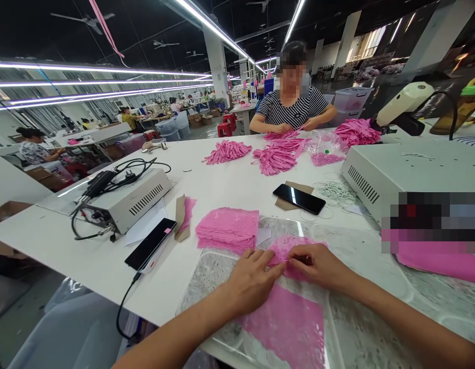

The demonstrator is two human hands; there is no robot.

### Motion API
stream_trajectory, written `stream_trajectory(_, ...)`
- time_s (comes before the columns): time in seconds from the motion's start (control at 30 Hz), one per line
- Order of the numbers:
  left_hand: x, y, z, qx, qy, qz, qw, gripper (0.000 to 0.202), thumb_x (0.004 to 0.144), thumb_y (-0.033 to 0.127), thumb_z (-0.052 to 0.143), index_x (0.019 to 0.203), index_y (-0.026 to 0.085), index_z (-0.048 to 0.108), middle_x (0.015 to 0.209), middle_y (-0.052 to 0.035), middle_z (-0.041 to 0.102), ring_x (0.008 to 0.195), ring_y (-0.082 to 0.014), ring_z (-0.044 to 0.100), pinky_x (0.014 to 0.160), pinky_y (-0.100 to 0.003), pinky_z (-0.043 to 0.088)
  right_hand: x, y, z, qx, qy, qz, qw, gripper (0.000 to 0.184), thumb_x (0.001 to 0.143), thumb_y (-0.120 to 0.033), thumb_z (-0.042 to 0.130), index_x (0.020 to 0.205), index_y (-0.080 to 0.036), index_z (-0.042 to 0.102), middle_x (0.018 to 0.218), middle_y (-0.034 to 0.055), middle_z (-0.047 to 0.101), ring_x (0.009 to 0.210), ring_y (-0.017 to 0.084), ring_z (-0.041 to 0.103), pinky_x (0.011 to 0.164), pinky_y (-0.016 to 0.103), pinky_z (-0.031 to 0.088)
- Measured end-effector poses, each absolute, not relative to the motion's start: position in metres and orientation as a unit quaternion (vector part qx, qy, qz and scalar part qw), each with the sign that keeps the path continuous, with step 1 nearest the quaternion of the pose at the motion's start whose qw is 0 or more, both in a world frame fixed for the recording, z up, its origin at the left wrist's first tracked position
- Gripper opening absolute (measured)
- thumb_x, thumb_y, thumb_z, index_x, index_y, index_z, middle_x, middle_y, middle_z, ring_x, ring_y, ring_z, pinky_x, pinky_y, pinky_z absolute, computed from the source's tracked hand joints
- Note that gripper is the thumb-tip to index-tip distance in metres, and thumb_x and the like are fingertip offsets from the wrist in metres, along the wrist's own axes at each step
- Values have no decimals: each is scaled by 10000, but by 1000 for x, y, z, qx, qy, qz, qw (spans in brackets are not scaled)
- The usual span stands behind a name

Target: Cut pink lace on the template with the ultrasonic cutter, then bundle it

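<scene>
Pink lace fabric (295, 243) lies under both of my hands on a clear plastic sheet. My left hand (251, 279) rests palm down at its left edge, fingers stretched over the lace and thumb pointing right. Close beside that thumb, my right hand (314, 264) pinches the lace between thumb and forefinger. Nearer to me, a flat pink piece of fabric (295, 323) spreads over the sheet, its upper part partly covered by my left hand. Just beyond my left hand sits a neat stack of pink lace pieces (228, 228).
Two phones, one left (151, 243) and one ahead (299, 199), lie on the white table (206, 184). Grey machine boxes stand left (133, 200) and right (414, 164). Across the table, a person (293, 105) handles pink strips near bundles (274, 160). White elastic loops (335, 192) lie right.
</scene>
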State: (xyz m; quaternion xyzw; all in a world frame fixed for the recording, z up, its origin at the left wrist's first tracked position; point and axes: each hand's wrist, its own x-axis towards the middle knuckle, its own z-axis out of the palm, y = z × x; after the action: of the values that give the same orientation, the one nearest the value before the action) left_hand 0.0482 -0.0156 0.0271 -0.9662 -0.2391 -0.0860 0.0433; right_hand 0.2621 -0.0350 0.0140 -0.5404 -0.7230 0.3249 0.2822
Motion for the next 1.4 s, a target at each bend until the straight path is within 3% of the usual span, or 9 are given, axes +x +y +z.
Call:
stream_trajectory(0.1, 53, -11, 23, -965, -246, -79, 50, 295, 930, 137, 479, 1186, 232, 591, 1150, -92, 580, 923, -219, 585, 795, -360, 452, 262, -34, 17, -552, -698, 337, 308, 233, 788, -333, 511, 646, -199, 639, 603, -1, 610, 568, 153, 501, 536, 274, 371)
stream_trajectory(0.23, 52, -6, 20, -958, -273, -72, 57, 207, 913, 114, 487, 1043, 182, 633, 1128, -119, 580, 870, -227, 585, 753, -366, 458, 270, -35, 25, -583, -641, 352, 353, 252, 781, -389, 524, 620, -204, 579, 569, -16, 542, 539, 141, 466, 516, 266, 356)
stream_trajectory(0.37, 59, -13, 27, -960, -263, -74, 55, 222, 917, 93, 441, 1046, 152, 612, 1118, -128, 590, 869, -232, 577, 734, -366, 460, 278, -37, 31, -596, -588, 389, 385, 265, 763, -436, 550, 629, -207, 556, 532, -29, 503, 501, 133, 455, 486, 260, 362)
stream_trajectory(0.5, 77, -17, 29, -975, -210, -68, 37, 183, 927, 114, 434, 973, 166, 603, 1039, -72, 616, 849, -201, 572, 750, -338, 470, 279, -39, 34, -586, -556, 425, 409, 275, 725, -468, 593, 645, -205, 573, 512, -31, 501, 490, 136, 474, 485, 266, 394)
stream_trajectory(0.8, 85, 4, 16, -957, -277, -88, 10, 184, 931, 101, 435, 868, 146, 602, 935, -89, 605, 889, -211, 586, 828, -361, 517, 325, -69, 46, -609, -431, 432, 506, 330, 664, -520, 652, 642, -196, 594, 536, 6, 571, 501, 145, 524, 491, 277, 455)
stream_trajectory(1.03, 119, -32, 28, -969, -221, -109, -13, 165, 913, 309, 582, 935, 147, 609, 1053, -98, 620, 933, -229, 590, 805, -378, 522, 353, -121, 35, -653, -338, 392, 553, 421, 614, -613, 695, 652, -204, 602, 508, 37, 583, 466, 178, 536, 452, 318, 478)
stream_trajectory(1.2, 156, -50, 23, -985, -136, -103, -23, 312, 849, 371, 674, 1063, 164, 581, 1124, -75, 629, 998, -224, 586, 827, -353, 509, 365, -168, 13, -706, -308, 361, 526, 423, 642, -625, 673, 714, -210, 645, 640, 110, 668, 515, 233, 601, 447, 340, 490)
stream_trajectory(1.3, 165, -49, 18, -987, -121, -102, -23, 172, 872, 299, 639, 970, 165, 593, 1029, -59, 648, 935, -219, 599, 792, -356, 506, 365, -193, 0, -742, -336, 336, 473, 381, 746, -610, 570, 711, -232, 608, 608, 45, 635, 501, 198, 573, 453, 306, 456)
stream_trajectory(1.4, 165, -44, 15, -986, -120, -111, -24, 142, 878, 261, 623, 981, 167, 596, 1010, -60, 646, 913, -226, 603, 776, -375, 507, 362, -207, -4, -788, -373, 234, 431, 334, 821, -524, 489, 664, -241, 572, 505, -14, 521, 469, 156, 470, 476, 285, 389)
